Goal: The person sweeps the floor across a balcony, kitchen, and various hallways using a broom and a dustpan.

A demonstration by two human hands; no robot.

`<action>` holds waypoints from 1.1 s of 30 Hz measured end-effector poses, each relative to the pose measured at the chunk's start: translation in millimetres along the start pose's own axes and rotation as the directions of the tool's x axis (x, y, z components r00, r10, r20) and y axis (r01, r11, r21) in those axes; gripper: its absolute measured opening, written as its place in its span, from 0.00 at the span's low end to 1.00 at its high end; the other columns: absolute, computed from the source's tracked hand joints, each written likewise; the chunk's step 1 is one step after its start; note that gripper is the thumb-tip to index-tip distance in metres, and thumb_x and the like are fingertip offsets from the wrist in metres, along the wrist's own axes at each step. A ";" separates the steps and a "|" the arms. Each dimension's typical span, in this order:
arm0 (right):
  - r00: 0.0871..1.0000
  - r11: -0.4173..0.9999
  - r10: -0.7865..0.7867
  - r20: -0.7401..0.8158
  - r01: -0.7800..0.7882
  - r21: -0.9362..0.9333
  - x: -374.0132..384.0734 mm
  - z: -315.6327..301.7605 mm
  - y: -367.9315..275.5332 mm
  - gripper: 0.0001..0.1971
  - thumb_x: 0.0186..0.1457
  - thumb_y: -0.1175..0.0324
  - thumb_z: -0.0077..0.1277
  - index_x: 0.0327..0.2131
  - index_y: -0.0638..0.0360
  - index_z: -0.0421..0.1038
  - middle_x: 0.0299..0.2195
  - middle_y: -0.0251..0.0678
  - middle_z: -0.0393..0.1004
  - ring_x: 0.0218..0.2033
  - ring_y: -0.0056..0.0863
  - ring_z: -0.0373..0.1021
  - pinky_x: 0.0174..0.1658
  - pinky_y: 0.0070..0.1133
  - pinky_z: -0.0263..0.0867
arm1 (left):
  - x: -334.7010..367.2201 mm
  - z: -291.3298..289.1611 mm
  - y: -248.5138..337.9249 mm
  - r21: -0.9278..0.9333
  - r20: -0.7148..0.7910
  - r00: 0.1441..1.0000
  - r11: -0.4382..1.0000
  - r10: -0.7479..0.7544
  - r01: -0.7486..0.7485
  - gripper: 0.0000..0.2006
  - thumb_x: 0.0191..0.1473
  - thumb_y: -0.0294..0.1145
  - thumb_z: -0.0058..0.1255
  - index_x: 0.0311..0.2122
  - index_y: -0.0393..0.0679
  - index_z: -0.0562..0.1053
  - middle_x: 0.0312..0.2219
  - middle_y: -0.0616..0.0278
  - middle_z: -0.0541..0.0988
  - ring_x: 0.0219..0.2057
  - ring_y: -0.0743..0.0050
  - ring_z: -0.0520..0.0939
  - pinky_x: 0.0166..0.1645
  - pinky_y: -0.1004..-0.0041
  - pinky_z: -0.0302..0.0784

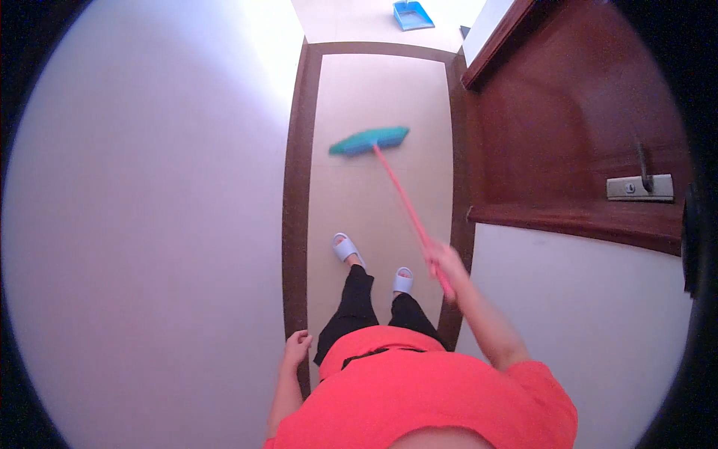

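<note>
A broom with a pink handle point(404, 196) and a teal and blue head point(370, 140) slants across the corridor floor. My right hand point(445, 262) is wrapped round the upper part of the handle, close to its end. Motion blurs the broom head and my right arm a little. The head lies ahead of my feet, by the middle of the light floor. Down at my left side hangs my left hand point(298, 346), its fingers loosely curled in, with nothing seen in them.
A blue dustpan point(413, 16) sits on the floor beyond the dark border strip. On the left runs a white wall point(149, 224). To the right stands a dark red door point(568, 127) with a metal handle plate point(640, 188). My feet wear pale slippers point(345, 248).
</note>
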State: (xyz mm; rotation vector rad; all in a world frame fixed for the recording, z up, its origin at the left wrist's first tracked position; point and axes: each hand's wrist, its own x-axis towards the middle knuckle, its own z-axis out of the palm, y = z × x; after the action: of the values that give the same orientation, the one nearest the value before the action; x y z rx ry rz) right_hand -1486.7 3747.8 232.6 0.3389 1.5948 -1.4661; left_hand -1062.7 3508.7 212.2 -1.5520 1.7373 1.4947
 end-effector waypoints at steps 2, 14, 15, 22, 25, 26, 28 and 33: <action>1.000 1.000 0.006 -0.001 -0.006 0.000 77.2 58.7 -73.2 0.08 0.48 0.66 0.46 0.21 0.59 0.64 0.14 0.28 0.63 0.10 0.17 0.58 0.12 0.16 0.56 | 16.1 -23.5 -3.7 -0.031 0.024 1.000 1.000 0.005 -0.004 0.18 0.48 0.34 0.51 0.44 0.34 0.69 0.27 0.58 0.76 0.28 0.75 0.76 0.35 0.75 0.72; 0.989 0.961 0.072 -0.127 -0.103 -0.255 114.7 107.8 -159.1 0.09 0.53 0.57 0.40 0.32 0.50 0.60 0.16 0.27 0.59 0.11 0.18 0.56 0.11 0.21 0.56 | 76.3 -120.2 85.6 -0.285 -0.106 0.991 0.957 -0.081 0.048 0.19 0.48 0.32 0.50 0.45 0.35 0.67 0.28 0.60 0.76 0.28 0.78 0.75 0.35 0.77 0.71; 0.977 0.960 0.167 -0.132 -0.191 -0.206 92.3 101.2 -141.0 0.10 0.53 0.56 0.39 0.35 0.48 0.60 0.17 0.27 0.59 0.11 0.18 0.55 0.11 0.21 0.55 | 81.9 -114.0 84.8 -0.310 -0.089 0.993 0.949 -0.081 0.049 0.19 0.48 0.33 0.50 0.45 0.34 0.67 0.28 0.60 0.76 0.28 0.78 0.76 0.35 0.77 0.71; 0.908 0.849 0.383 -0.170 -0.418 -0.323 57.6 78.8 -135.6 0.11 0.55 0.56 0.39 0.36 0.50 0.58 0.17 0.27 0.58 0.10 0.17 0.54 0.11 0.20 0.53 | 131.4 -69.9 106.0 -0.238 -0.008 0.999 0.970 0.046 -0.046 0.20 0.47 0.34 0.51 0.45 0.35 0.68 0.28 0.59 0.77 0.27 0.77 0.77 0.33 0.77 0.71; 0.916 0.876 0.384 -0.118 -0.402 -0.268 65.2 66.7 -181.8 0.12 0.56 0.55 0.40 0.34 0.53 0.59 0.16 0.26 0.59 0.10 0.16 0.55 0.11 0.19 0.55 | 143.0 -69.0 142.1 -0.333 -0.069 0.996 0.940 0.050 -0.070 0.19 0.48 0.34 0.50 0.45 0.35 0.68 0.28 0.59 0.77 0.27 0.77 0.77 0.34 0.76 0.72; 0.919 0.884 0.386 -0.080 -0.393 -0.254 72.3 63.3 -199.9 0.12 0.55 0.55 0.41 0.33 0.54 0.59 0.15 0.26 0.59 0.10 0.16 0.55 0.12 0.19 0.55 | 147.8 -68.6 145.0 -0.341 -0.080 0.996 0.938 0.044 -0.069 0.19 0.48 0.34 0.50 0.45 0.35 0.68 0.28 0.59 0.77 0.27 0.77 0.77 0.34 0.76 0.72; 0.931 0.868 0.359 -0.061 -0.357 -0.345 80.2 62.9 -235.1 0.11 0.54 0.59 0.43 0.31 0.55 0.60 0.16 0.27 0.60 0.10 0.16 0.56 0.12 0.18 0.55 | 149.8 -59.8 148.3 -0.354 -0.143 0.989 0.935 -0.029 -0.024 0.19 0.48 0.33 0.50 0.45 0.34 0.67 0.28 0.59 0.77 0.27 0.77 0.77 0.34 0.77 0.72; 0.961 0.713 0.274 0.032 -0.181 -0.678 87.1 48.6 -342.3 0.12 0.52 0.63 0.47 0.22 0.58 0.59 0.15 0.26 0.61 0.12 0.13 0.57 0.13 0.15 0.54 | 121.1 -5.3 196.0 -0.525 -0.257 0.952 0.851 -0.166 0.007 0.19 0.50 0.32 0.49 0.46 0.35 0.66 0.32 0.57 0.76 0.28 0.75 0.77 0.33 0.78 0.72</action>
State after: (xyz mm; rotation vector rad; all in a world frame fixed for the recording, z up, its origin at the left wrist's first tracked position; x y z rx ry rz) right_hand -1760.3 3585.3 393.4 0.0093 1.7803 -0.6290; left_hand -1271.9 3412.4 203.7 -2.1918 1.4360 1.8698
